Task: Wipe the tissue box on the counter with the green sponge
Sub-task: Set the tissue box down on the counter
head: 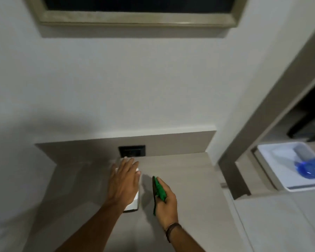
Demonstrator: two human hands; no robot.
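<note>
A pale wall (135, 84) fills most of the view, with a framed dark panel (138, 17) at the top and a grey worktop (189, 179) running along its foot, a dark socket plate (132, 150) set into the low upstand behind it. Off to the right, in a separate recess, a white tray (273, 171) holds a blue plastic bottle (311, 168). The tissue box (134, 202) stands on the worktop near the back, its long axis running away from the person toward the wall, and it is largely covered by the left hand (124, 182), which lies flat and spread on its top as if to steady it. The right hand (166, 202) is just beside the box on its right, apart from it, its grip closed around the green sponge (159, 190), held on edge. The box lies to the left of the sponge, so the wipe likely calls for a short leftward move onto the exposed right side.
</note>
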